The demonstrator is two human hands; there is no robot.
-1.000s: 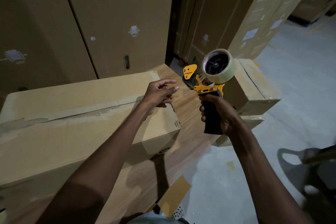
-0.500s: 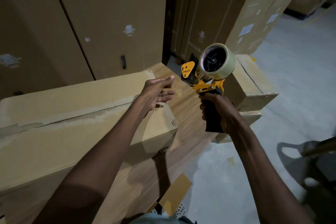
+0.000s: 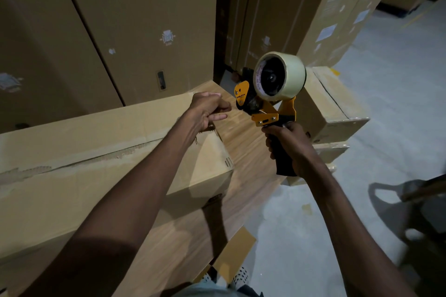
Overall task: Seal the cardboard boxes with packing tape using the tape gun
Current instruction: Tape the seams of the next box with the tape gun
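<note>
- The scene is dim, with a warm brown cast over the stacked boxes [image 3: 135,19].
- The floor [image 3: 391,108] at right is the brightest area, pale and grey-blue.
- Hard shadows fall on the floor at lower right and under the near box [image 3: 72,176] onto the worktop [image 3: 243,142].
- The tape roll [image 3: 287,75] catches a soft highlight.
- The near forearms are dark and underexposed.
- The left hand [image 3: 207,111] is slightly motion-blurred.
- Straight box edges bow toward the frame's borders, and the corners are soft.

Matt cardboard box [image 3: 96,152] (torn seam), wood-grain table [image 3: 243,149].
</note>
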